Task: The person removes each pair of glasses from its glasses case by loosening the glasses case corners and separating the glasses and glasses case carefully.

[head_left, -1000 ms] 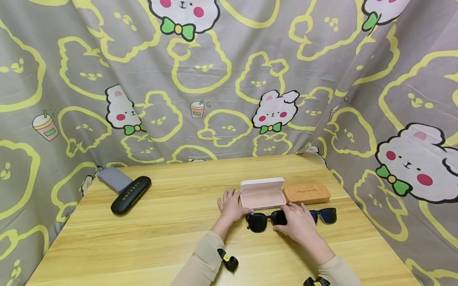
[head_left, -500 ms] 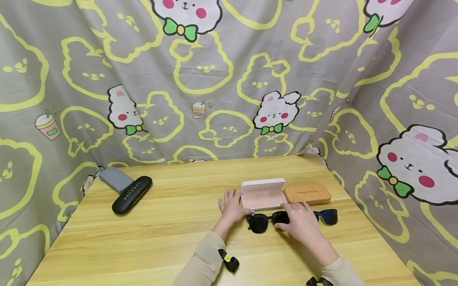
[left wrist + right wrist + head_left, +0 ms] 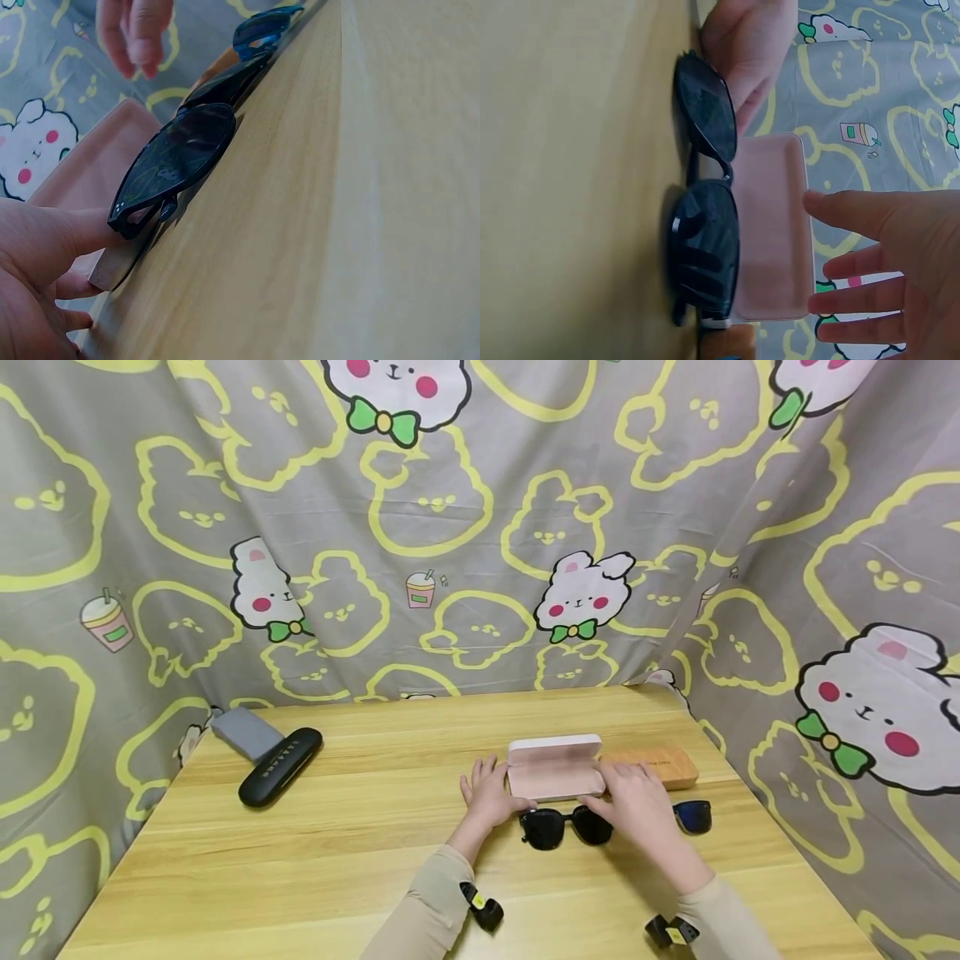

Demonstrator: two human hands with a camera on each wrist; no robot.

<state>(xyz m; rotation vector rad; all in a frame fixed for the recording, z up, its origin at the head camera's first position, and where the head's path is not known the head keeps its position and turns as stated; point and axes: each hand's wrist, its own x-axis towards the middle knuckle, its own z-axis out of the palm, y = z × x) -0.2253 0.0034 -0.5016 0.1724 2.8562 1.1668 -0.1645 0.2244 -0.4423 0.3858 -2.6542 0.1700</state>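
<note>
Black sunglasses (image 3: 579,821) lie beside a straight-fingered right hand (image 3: 636,802).

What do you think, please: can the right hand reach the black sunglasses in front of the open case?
Probably yes: the right hand looks empty and close to the black sunglasses, with nothing visible between them; the open case lies behind the sunglasses.

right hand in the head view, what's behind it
Beyond the right hand, the orange case shows partly, and one lens of the blue sunglasses peeks out beside it. The case's near left corner and the sunglasses' other half are covered.
</note>
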